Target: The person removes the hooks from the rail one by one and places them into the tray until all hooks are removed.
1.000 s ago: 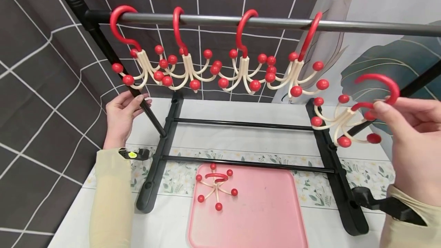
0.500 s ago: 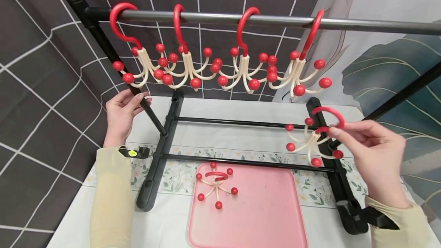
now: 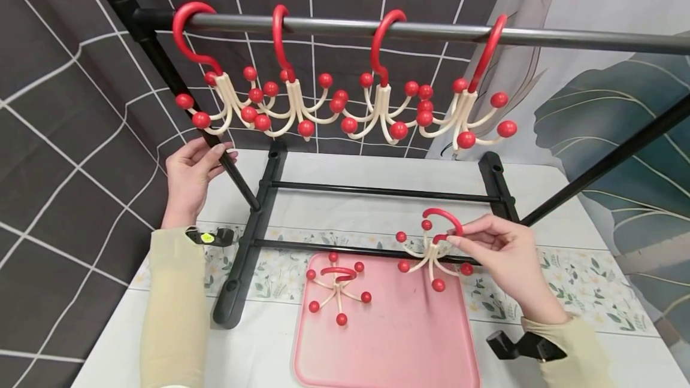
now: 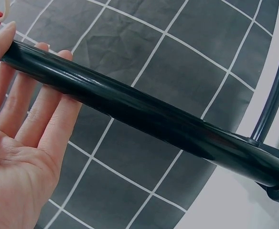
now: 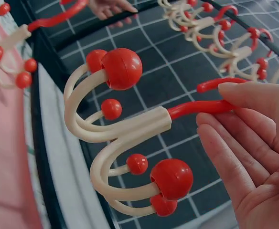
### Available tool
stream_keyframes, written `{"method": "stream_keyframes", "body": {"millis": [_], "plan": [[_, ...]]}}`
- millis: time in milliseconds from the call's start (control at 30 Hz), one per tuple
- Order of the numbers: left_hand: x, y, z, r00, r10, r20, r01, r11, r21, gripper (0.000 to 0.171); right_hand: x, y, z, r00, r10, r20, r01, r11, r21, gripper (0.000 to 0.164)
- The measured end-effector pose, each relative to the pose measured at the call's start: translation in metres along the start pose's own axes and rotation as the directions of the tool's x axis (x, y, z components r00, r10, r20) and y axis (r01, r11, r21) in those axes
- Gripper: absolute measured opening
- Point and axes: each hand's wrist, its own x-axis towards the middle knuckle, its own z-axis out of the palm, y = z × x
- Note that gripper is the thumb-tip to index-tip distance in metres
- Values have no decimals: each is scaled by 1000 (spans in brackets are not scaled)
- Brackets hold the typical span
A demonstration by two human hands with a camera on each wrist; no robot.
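My right hand (image 3: 504,259) pinches the red hook of a multi-arm hanger (image 3: 433,251) between thumb and fingers. This hanger has cream curved arms tipped with red balls, and is held above the right part of the pink tray (image 3: 401,340). The right wrist view shows the held hanger (image 5: 142,125) close up. A matching hanger (image 3: 338,287) lies in the tray's upper left. My left hand (image 3: 187,183) holds the black side post (image 3: 237,183) of the rack. In the left wrist view the thumb crosses the post (image 4: 144,107) in front and the fingers lie behind.
Several matching hangers (image 3: 381,103) hang from the rack's top rail (image 3: 334,27). Two low crossbars (image 3: 377,193) join the rack's black feet (image 3: 233,292). A white table (image 3: 253,358) with a floral strip lies below. Dark grid-patterned cloth (image 3: 81,208) stands behind and left.
My right hand has carried the hanger left and down, from beside the rack's right post to above the tray. My left hand stays on the left post.
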Motion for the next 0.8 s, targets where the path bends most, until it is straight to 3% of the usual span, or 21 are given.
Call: {"method": "stream_keyframes", "body": {"millis": [267,433,633,800], "plan": [[0,-1,0,1000,-1,-9,1,1000,7,27,-11,15,20,985,-13,175,-11,990,138,19],[0,-1,0,1000,0,-10,0,1000,7,28,-17,22,33,964,-12,266,-29,988,152,22],[0,0,0,1000,-6,-4,6,1000,-6,30,-23,30,45,946,-2,325,-63,980,190,19],[0,0,-1,1000,-8,-5,8,1000,-5,33,-27,37,52,943,15,331,-88,974,207,20]]}}
